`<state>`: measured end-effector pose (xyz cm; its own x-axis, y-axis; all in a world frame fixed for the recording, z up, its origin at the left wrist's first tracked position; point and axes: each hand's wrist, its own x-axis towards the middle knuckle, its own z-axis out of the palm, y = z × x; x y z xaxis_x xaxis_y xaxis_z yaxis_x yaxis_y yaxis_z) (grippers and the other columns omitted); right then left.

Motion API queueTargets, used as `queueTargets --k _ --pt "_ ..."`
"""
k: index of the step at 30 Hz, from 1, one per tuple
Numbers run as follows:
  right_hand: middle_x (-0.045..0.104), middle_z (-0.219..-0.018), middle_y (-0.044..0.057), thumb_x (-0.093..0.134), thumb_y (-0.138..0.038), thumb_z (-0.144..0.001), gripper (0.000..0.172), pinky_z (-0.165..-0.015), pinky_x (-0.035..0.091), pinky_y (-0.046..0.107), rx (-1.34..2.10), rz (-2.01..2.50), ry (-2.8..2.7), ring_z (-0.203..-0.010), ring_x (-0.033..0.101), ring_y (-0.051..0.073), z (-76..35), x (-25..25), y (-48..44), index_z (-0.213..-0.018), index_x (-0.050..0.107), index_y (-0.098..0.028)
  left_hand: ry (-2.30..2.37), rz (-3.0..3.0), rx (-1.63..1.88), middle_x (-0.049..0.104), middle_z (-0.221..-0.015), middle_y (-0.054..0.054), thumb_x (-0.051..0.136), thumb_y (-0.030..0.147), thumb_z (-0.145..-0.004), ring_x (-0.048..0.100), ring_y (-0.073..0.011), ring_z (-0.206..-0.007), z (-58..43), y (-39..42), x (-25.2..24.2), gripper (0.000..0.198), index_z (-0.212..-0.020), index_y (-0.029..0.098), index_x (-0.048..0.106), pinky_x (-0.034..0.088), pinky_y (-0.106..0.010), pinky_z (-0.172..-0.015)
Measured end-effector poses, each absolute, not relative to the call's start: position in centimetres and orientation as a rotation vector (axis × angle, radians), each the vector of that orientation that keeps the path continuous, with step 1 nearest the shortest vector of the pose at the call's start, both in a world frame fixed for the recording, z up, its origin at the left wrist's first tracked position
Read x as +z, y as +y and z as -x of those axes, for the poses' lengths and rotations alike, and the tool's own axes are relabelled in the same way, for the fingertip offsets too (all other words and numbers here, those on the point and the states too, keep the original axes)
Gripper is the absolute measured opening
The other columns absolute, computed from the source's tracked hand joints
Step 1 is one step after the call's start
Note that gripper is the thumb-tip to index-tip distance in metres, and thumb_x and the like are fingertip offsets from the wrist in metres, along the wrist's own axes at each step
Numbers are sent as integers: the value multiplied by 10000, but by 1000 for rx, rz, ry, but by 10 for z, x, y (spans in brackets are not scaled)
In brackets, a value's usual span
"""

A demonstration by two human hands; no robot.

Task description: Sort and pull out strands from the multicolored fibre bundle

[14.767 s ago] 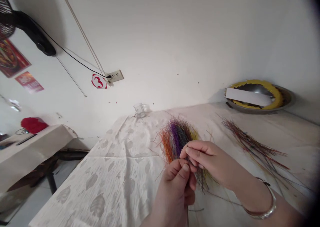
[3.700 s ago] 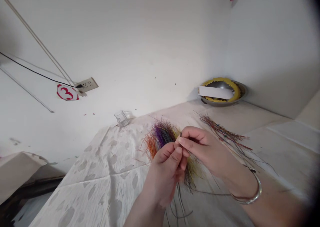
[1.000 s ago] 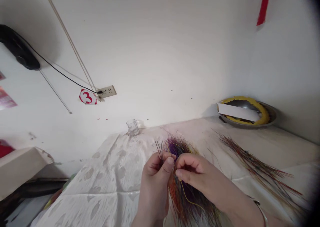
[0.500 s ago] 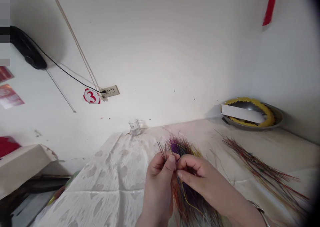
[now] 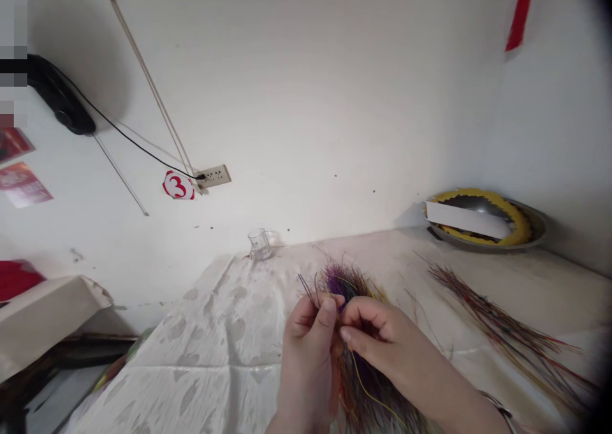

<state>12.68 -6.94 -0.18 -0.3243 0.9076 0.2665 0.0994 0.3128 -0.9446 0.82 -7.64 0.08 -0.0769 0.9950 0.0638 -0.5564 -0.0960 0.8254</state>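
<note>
My left hand (image 5: 310, 332) is closed with its thumb pressed on thin wires (image 5: 308, 287), whose dark ends poke up above the fingers. Just to its right, my right hand (image 5: 370, 332) pinches a thin yellow wire (image 5: 366, 386) that trails down toward the lower right. The fingertips of both hands nearly meet. Behind and below them lies a large bundle of multicoloured wires (image 5: 347, 278), purple, yellow, orange and dark, partly hidden by my hands. The exact spot where the wires cross between my fingers cannot be made out.
A second, looser bundle of wires (image 5: 497, 319) lies to the right on the cloth-covered table (image 5: 191, 364). A metal bowl (image 5: 535, 230) with a yellow ring and white strip stands at the back right. Near the wall is a glass mug (image 5: 261, 245); a power outlet (image 5: 217, 176) is above.
The view has shifted slightly. Both hands keep their grip close together, with the right hand a touch lower along the yellow wire.
</note>
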Motion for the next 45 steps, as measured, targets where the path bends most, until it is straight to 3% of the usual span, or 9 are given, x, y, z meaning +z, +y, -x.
queueTargets --k 8,14,18,23,25,28,31,37,45 --pt "491 -651 -42 519 -190 -809 134 -586 352 255 1033 965 -1673 -637 470 140 -126 -2 -68 -677 520 -216 737 -793 1525 544 -596 29 756 303 -733 447 -66 -520 -9 -77 -1 169 -692 171 657 336 -162 -489" --pt "495 -643 -41 523 -188 -797 137 -578 352 260 996 978 -1665 -622 467 140 -124 -1 -70 -663 512 -219 742 -766 1526 602 -672 -8 763 305 -724 508 -90 -594 -12 -78 0 170 -694 168 667 370 -175 -532" --pt "522 -666 -29 514 -225 -819 148 -598 379 264 1003 976 -1636 -640 489 146 -125 1 -72 -673 530 -219 730 -832 1526 573 -627 3 761 301 -728 450 -75 -556 -13 -77 -3 183 -672 154 666 319 -165 -499" --pt "532 -661 -25 514 -245 -834 150 -575 388 260 953 995 -1645 -630 501 146 -127 2 -73 -692 550 -213 723 -857 1504 587 -660 2 769 306 -717 471 -91 -608 -10 -77 -4 202 -672 152 646 377 -199 -587" --pt "524 -648 -28 518 -258 -846 159 -554 386 256 911 1009 -1633 -612 496 143 -129 3 -73 -696 542 -212 734 -896 1494 522 -590 33 752 315 -737 406 -70 -547 -7 -77 -3 217 -667 151 629 330 -183 -536" --pt "560 -698 -21 534 -306 -866 122 -561 409 254 889 1010 -1523 -630 520 144 -135 1 -71 -802 582 -215 775 -964 1443 430 -517 67 731 331 -760 279 -51 -472 -5 -79 -2 236 -671 145 616 213 -186 -457" --pt "590 -734 -26 531 -332 -893 141 -607 443 256 1023 921 -1422 -654 557 141 -141 -3 -70 -964 601 -232 768 -1031 1333 548 -586 21 719 358 -765 303 -52 -471 -7 -79 -3 254 -682 142 615 190 -214 -457" --pt "527 -634 -58 553 -245 -891 151 -556 414 227 1204 758 -1414 -575 523 105 -145 -3 -73 -746 586 -216 754 -1091 1224 523 -562 12 704 390 -773 308 -60 -477 -13 -80 -7 322 -610 134 596 213 -232 -484" --pt "534 -582 -59 567 -262 -896 232 -550 416 224 1120 763 -1378 -541 542 98 -145 3 -71 -672 588 -204 736 -1034 1226 582 -561 -3 735 415 -735 304 -50 -446 -15 -81 -4 327 -621 136 610 167 -235 -460"
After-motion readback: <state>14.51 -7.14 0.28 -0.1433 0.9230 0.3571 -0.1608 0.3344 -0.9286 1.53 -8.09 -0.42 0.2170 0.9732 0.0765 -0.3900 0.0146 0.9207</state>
